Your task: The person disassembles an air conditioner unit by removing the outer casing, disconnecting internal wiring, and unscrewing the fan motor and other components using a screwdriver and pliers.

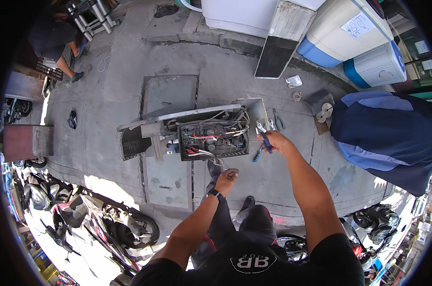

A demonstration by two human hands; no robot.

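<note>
In front of me lies an opened metal box [180, 143] packed with dark electrical parts, grey cables, and red and white wires [207, 138]. My right hand [279, 142], beside the box's right end, is closed round blue-handled pliers [266, 143]. My left hand [227, 179] is just below the box's front edge with its fingers pinched together; what is in them is too small to make out. Grey cable ends [219, 162] hang over that edge near it. On the ground below the pliers lies a small blue-handled tool [258, 156].
Right of the box are a shiny wrench [272, 124] and dark pliers [279, 119]. A blue cloth-covered bulk [378, 133] stands farther right. White-and-blue appliances [349, 33] line the far right. A motorcycle [125, 226] is at the lower left; another person [54, 35] is at the far left.
</note>
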